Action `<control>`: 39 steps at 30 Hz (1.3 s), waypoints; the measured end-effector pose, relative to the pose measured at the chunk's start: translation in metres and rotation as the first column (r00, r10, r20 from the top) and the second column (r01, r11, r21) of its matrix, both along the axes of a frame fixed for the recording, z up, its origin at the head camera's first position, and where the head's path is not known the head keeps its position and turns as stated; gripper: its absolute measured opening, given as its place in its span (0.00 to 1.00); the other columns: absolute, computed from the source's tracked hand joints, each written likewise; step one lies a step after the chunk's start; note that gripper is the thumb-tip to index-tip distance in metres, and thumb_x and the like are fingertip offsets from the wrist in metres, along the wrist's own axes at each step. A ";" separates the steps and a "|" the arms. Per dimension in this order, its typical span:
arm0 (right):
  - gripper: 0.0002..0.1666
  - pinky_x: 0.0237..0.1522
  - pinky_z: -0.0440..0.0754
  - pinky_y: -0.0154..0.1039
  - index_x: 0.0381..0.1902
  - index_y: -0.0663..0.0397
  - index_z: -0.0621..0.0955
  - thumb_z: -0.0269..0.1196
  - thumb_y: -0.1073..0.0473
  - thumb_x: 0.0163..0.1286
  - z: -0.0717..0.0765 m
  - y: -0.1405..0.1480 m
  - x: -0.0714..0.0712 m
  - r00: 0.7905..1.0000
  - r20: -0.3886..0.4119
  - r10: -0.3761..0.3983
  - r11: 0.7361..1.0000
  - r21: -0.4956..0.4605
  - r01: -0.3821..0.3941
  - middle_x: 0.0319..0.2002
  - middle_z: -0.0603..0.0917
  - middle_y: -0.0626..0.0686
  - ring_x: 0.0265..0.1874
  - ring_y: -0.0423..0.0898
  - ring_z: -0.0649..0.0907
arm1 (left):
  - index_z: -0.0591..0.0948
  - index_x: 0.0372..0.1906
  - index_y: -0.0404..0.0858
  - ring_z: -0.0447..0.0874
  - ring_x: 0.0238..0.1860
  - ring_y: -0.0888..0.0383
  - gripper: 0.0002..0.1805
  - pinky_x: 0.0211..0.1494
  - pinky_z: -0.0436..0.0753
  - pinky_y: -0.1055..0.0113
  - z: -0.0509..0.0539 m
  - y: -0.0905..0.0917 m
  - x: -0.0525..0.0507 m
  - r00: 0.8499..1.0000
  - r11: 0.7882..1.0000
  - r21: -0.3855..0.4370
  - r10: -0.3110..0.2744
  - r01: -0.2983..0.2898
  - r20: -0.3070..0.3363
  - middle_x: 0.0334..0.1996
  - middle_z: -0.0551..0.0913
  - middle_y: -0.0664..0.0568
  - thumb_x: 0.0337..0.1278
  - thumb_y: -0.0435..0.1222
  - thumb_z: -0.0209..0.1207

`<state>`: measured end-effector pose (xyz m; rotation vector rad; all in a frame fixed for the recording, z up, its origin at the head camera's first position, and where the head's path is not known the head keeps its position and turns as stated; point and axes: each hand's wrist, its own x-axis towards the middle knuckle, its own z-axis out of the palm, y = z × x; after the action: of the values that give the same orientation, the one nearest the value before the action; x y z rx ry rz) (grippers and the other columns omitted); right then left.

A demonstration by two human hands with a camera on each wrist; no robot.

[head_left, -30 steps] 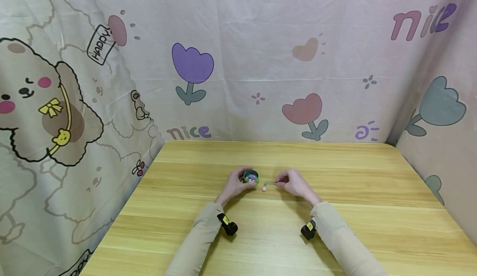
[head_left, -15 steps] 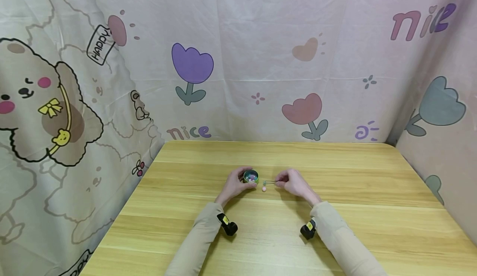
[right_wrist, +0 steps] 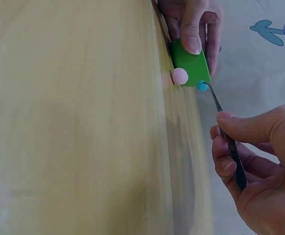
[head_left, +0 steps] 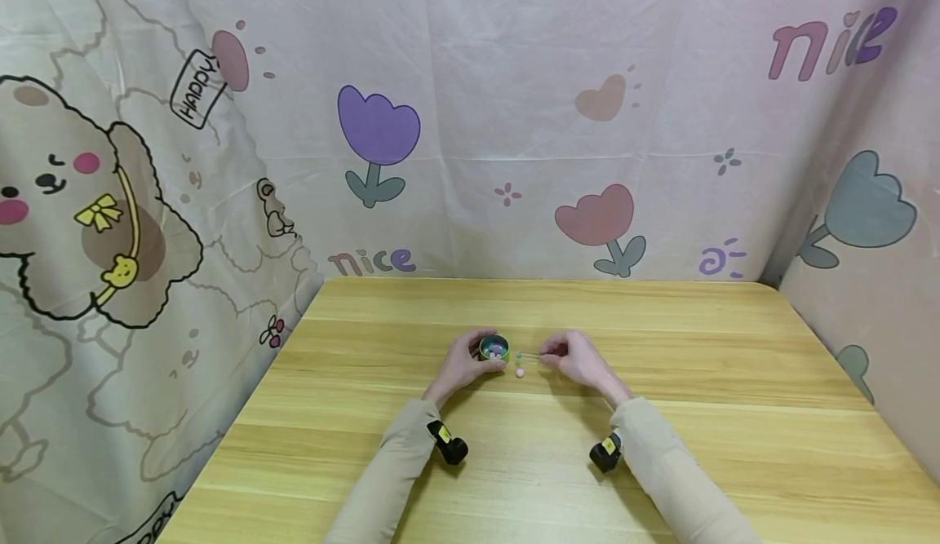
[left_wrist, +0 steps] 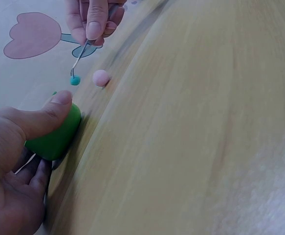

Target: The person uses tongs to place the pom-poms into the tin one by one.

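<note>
My left hand (head_left: 463, 362) is curled round a small round green container (left_wrist: 60, 137), thumb against its near side. Seen from above in the head view, some pink and purple bits lie inside it. The thumb and fingers of my right hand (right_wrist: 259, 152) pinch dark bent-tip tweezers (right_wrist: 234, 159). A small teal ball (left_wrist: 75, 80) is caught at the tweezer tips, above the table and just right of the container. Below it, a larger pale pink ball (head_left: 520, 373) rests on the table between the two hands.
Both hands work over a light wood-grain table (head_left: 661, 462). A printed cloth (head_left: 499, 120) hangs behind the table and along both sides. Each sleeved wrist wears a black camera (head_left: 448, 444).
In the head view, the tweezers and teal ball have risen slightly and shifted a little left towards the container. My left hand, the container and the pink ball stay in place.
</note>
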<state>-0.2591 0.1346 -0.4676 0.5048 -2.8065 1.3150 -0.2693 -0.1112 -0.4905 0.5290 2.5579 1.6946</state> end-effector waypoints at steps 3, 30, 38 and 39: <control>0.04 0.31 0.78 0.28 0.36 0.60 0.88 0.67 0.68 0.64 0.000 -0.001 -0.001 1.000 -0.007 -0.003 1.000 -0.005 0.003 0.31 0.89 0.54 0.29 0.40 0.80 | 0.74 0.65 0.29 0.79 0.63 0.37 0.34 0.72 0.76 0.45 0.001 0.000 0.000 1.000 1.000 0.004 0.000 0.000 0.007 0.61 0.79 0.34 0.51 0.31 0.73; 0.05 0.31 0.80 0.28 0.37 0.61 0.88 0.69 0.67 0.64 0.007 -0.013 0.000 0.998 0.020 -0.055 0.995 -0.084 0.057 0.33 0.89 0.55 0.29 0.40 0.81 | 0.75 0.64 0.28 0.79 0.63 0.37 0.34 0.72 0.75 0.45 -0.001 0.000 -0.001 1.000 1.000 0.023 0.008 -0.008 0.003 0.60 0.80 0.33 0.49 0.29 0.74; 0.06 0.34 0.82 0.29 0.39 0.60 0.88 0.69 0.66 0.64 0.008 -0.018 -0.001 0.998 0.020 -0.059 0.994 -0.092 0.061 0.35 0.90 0.56 0.31 0.41 0.83 | 0.72 0.63 0.21 0.75 0.64 0.28 0.33 0.73 0.71 0.38 0.028 0.004 0.019 1.000 0.998 0.062 -0.013 0.012 0.019 0.61 0.76 0.25 0.51 0.23 0.70; 0.06 0.34 0.82 0.29 0.39 0.60 0.88 0.69 0.66 0.64 0.008 -0.019 -0.001 0.998 0.022 -0.062 0.994 -0.093 0.064 0.35 0.90 0.56 0.31 0.41 0.83 | 0.72 0.63 0.21 0.74 0.64 0.28 0.32 0.73 0.71 0.38 0.033 0.004 0.023 1.000 0.998 0.062 -0.017 0.016 0.021 0.61 0.76 0.24 0.51 0.23 0.70</control>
<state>-0.2599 0.1161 -0.4598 0.3995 -2.7350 1.4384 -0.2464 -0.1073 -0.4571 0.5310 2.4865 1.7696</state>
